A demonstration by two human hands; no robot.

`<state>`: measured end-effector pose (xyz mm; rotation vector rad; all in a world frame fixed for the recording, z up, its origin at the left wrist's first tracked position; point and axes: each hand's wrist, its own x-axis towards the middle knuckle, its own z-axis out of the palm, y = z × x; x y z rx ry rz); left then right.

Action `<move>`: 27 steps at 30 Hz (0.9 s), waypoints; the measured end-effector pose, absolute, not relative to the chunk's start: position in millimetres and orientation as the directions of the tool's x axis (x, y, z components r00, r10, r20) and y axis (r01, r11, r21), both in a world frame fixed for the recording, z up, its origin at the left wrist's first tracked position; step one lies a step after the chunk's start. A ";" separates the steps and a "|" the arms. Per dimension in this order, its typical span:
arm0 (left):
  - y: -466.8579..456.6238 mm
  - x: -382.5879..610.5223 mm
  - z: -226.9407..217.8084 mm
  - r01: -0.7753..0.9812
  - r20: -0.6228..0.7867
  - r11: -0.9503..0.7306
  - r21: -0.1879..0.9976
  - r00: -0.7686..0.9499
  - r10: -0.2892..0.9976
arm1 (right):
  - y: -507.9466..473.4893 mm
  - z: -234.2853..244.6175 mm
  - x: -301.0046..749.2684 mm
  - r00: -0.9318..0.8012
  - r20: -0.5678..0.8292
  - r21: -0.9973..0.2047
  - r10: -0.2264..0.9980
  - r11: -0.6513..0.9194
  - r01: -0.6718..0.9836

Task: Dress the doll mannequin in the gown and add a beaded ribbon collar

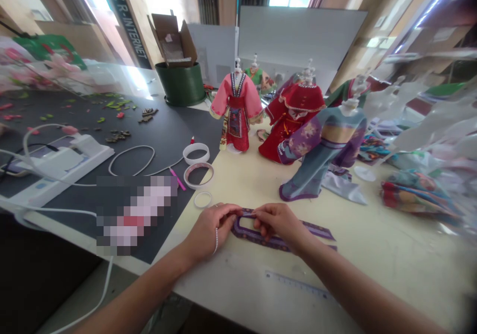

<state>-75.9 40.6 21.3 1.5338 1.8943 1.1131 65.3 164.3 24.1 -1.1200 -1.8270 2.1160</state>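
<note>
A purple patterned paper strip piece, shaped like a long narrow collar with a slot at its left end, lies flat on the cream table. My left hand pinches the piece's left end with closed fingers; a bead bracelet sits on that wrist. My right hand presses down on the strip just right of the slot, fingers together. Both hands almost touch each other. Behind them stands a blue and purple paper costume figure.
A pink costume figure and a red one stand further back. Tape rolls lie by the black mat. A green bucket holds a carton. A clear ruler lies near the front edge. White cables cross left.
</note>
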 end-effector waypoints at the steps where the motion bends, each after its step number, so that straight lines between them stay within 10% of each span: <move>1: 40.5 -75.9 21.1 0.585 0.135 0.054 0.809 -0.275 0.952 | 164.2 24.0 65.4 -0.716 -0.436 -0.900 0.545 -0.248 0.359; 27: 36.6 -75.5 16.4 0.738 0.264 -0.069 0.671 -0.151 0.953 | 164.4 18.8 67.9 -0.735 -0.374 -0.920 0.566 -0.127 0.371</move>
